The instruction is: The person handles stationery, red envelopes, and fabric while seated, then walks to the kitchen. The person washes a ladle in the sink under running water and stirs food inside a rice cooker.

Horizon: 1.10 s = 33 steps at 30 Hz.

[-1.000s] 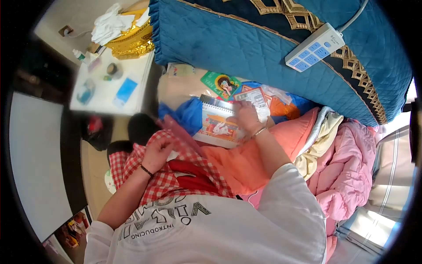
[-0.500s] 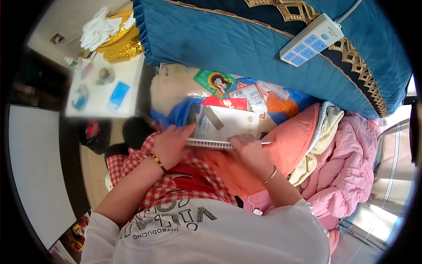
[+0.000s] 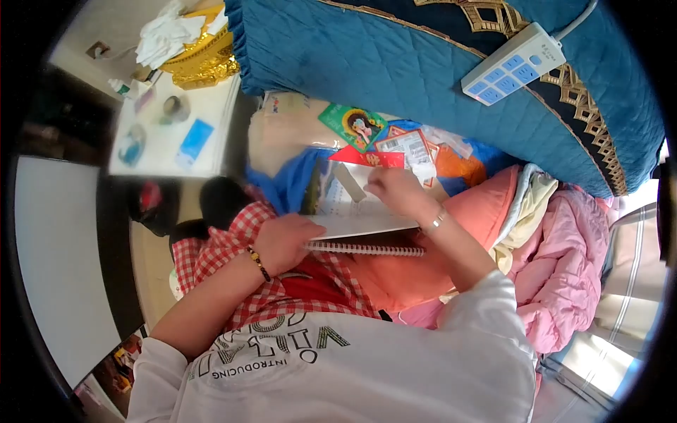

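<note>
A spiral-bound notebook that looks like a desk calendar (image 3: 335, 227) rests over my lap, its wire spiral toward me. Its upper sheet is tilted, with a dark gap between that sheet's near edge and the spiral. My left hand (image 3: 285, 243) is closed on the left end near the spiral. Above the sheet's right part, my right hand (image 3: 400, 192) has its fingers pinched together, fingertips beside a grey strip (image 3: 348, 183) on the page. Whether they grip the strip or the page is hidden. Behind the notebook lies a red packet (image 3: 367, 156).
A blue quilted cover (image 3: 367, 63) with a power strip (image 3: 513, 65) lies at the back. Wrapped packages with a green picture card (image 3: 352, 127) sit before it. A white side table (image 3: 159, 151) stands left; pink bedding (image 3: 557, 275) lies right.
My right hand has left the spiral's right end and moved up over the page beside the grey strip. The sheet's near edge now stands apart from the spiral.
</note>
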Motion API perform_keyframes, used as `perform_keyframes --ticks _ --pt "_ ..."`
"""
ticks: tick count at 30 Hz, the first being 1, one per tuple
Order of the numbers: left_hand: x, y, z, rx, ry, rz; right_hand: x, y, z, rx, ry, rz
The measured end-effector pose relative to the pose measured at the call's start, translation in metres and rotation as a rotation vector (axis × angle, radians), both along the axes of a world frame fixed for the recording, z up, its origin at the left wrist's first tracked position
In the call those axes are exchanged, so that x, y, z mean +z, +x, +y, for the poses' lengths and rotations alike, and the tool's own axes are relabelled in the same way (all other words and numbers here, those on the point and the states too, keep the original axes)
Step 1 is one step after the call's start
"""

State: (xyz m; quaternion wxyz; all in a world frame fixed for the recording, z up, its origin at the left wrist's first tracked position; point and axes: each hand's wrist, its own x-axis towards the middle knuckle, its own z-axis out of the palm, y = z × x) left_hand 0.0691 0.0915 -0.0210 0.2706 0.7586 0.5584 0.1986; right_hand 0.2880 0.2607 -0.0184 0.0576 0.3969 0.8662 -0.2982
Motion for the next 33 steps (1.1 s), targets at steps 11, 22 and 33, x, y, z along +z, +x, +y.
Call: perform_keyframes --ticks 11,22,33 --pt "0.004 -0.001 -0.002 -0.011 -0.031 0.004 -0.060 -0.039 0.012 0.067 0.287 -0.225" --pt "0.011 0.001 -0.004 -0.028 -0.057 0.038 -0.040 -0.002 0.022 -0.024 0.146 -0.166" --pt "0.021 -0.009 -0.007 -0.137 -0.106 -0.012 0.008 0.001 -0.034 0.260 0.271 0.059"
